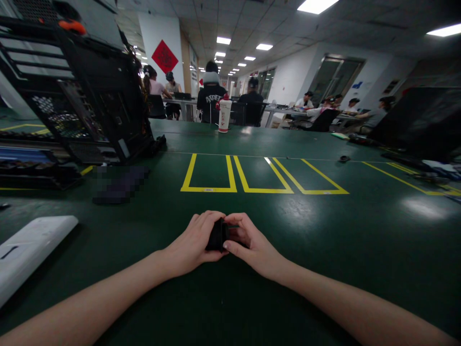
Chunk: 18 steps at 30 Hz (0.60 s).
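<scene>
Both hands meet near the middle of the green table, around a small black object with a flat, plate-like edge; its kind cannot be made out. My left hand is wrapped over its left side, with the thumb below. From the right, my right hand pinches the object's right edge between thumb and fingers. The palms hide part of the object. Beyond the hands, yellow tape outlines mark the table surface.
At the left stand an open black computer case and a white slab-shaped device. A white bottle stands at the table's far edge. Dark equipment fills the right side. Several people sit at tables behind.
</scene>
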Motion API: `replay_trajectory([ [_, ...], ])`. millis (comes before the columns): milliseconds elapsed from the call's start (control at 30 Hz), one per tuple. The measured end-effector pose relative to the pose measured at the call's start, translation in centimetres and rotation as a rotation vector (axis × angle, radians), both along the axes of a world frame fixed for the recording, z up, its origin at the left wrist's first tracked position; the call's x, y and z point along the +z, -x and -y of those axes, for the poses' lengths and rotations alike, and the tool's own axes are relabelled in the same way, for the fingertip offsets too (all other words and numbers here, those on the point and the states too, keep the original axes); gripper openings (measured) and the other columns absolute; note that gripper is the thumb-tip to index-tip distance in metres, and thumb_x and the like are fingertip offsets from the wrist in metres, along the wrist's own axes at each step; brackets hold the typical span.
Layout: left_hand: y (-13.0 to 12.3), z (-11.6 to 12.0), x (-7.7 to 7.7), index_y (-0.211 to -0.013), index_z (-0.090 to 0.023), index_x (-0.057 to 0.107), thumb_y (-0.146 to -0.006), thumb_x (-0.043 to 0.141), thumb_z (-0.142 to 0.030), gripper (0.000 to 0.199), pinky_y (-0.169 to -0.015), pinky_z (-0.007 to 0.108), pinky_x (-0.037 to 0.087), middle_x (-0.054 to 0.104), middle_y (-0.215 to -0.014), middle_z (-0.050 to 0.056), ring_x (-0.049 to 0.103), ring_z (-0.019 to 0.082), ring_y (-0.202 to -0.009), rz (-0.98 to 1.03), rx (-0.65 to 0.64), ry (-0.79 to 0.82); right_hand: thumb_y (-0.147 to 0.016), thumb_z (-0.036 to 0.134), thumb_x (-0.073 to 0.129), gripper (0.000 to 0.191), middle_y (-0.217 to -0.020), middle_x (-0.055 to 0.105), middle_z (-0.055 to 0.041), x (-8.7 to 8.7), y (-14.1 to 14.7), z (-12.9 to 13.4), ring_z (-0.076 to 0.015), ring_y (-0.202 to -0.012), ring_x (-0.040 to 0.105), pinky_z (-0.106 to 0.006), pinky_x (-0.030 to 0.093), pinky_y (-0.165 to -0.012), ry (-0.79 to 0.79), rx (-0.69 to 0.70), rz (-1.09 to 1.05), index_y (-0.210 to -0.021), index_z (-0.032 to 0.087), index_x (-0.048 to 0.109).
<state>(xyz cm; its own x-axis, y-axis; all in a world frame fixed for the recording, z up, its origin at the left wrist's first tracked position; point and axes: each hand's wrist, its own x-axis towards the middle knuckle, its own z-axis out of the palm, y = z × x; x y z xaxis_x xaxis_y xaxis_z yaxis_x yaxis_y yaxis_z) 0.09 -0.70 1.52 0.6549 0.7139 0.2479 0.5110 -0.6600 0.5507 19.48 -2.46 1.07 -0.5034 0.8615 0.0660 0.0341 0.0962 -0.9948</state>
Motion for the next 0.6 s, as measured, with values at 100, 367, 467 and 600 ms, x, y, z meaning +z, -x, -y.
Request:
replay_trajectory([
  [100, 0.06, -0.01, -0.01, -0.122, -0.025, 0.031, -0.076, 0.065, -0.019, 0.058, -0.081, 0.041, 0.041, 0.046, -0.117, 0.008, 0.049, 0.026, -0.098, -0.007, 0.001, 0.009, -0.081, 0.014, 0.06, 0.034, -0.113, 0.052, -0.0045, -0.03, -0.1, -0.04, -0.019, -0.112, 0.053, -0.041, 0.044, -0.097, 0.018, 0.024, 0.003, -0.108, 0.022, 0.042],
  [367, -0.03, 0.03, 0.05, -0.122, -0.026, 0.031, -0.076, 0.066, -0.021, 0.058, -0.08, 0.04, 0.042, 0.048, -0.116, 0.008, 0.05, 0.026, -0.098, 0.005, -0.003, -0.001, -0.082, 0.019, 0.059, 0.022, -0.103, 0.053, -0.0013, -0.32, -0.2, -0.12, -0.0169, -0.099, 0.059, -0.037, 0.051, -0.087, 0.0, 0.02, -0.069, -0.098, 0.023, 0.046],
  [467, -0.03, 0.04, 0.05, -0.122, -0.026, 0.033, -0.076, 0.066, -0.022, 0.056, -0.079, 0.04, 0.043, 0.048, -0.116, 0.008, 0.051, 0.026, -0.098, 0.008, 0.006, -0.008, -0.082, 0.019, 0.059, 0.027, -0.103, 0.056, -0.0024, -0.3, -0.12, -0.16, -0.0181, -0.099, 0.059, -0.038, 0.051, -0.084, 0.029, -0.012, -0.039, -0.103, 0.023, 0.044],
  [600, 0.0, 0.04, -0.07, -0.123, -0.025, 0.032, -0.076, 0.067, -0.02, 0.059, -0.081, 0.04, 0.043, 0.048, -0.117, 0.008, 0.05, 0.025, -0.099, 0.001, 0.008, -0.013, -0.082, 0.018, 0.059, 0.034, -0.115, 0.052, -0.005, -0.05, -0.04, -0.17, -0.0195, -0.111, 0.052, -0.041, 0.045, -0.095, 0.014, -0.006, 0.011, -0.112, 0.023, 0.044],
])
